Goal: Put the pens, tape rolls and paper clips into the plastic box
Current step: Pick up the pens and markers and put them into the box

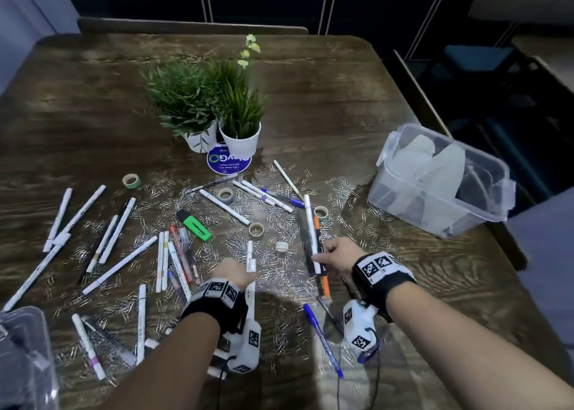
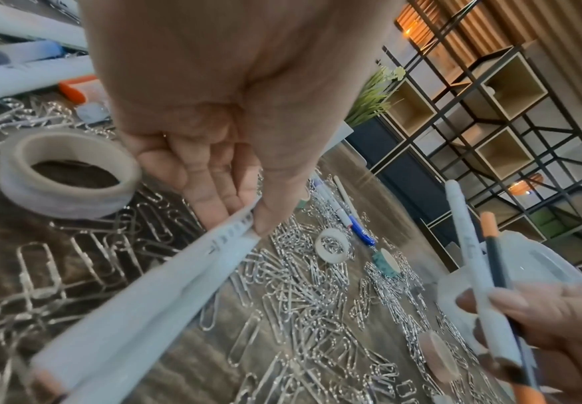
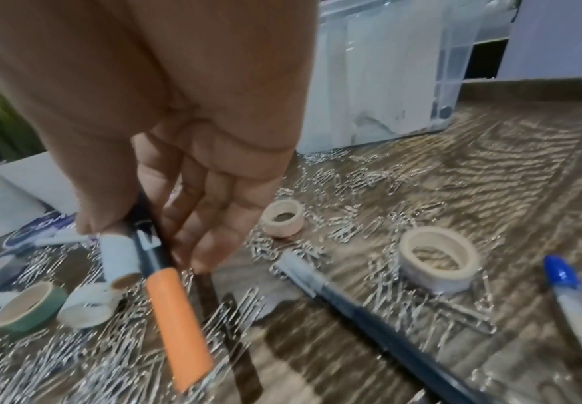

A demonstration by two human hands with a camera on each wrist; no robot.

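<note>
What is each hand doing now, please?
Left hand: closed, holding two white pens.
Right hand: closed, holding a white pen and an orange-capped pen.

An office or co-working lounge: a dark wood-grain counter carries potted artificial plants and a round branded sticker, while black-framed cube shelving, slatted wood wall panels and warm lamps stand behind.
</note>
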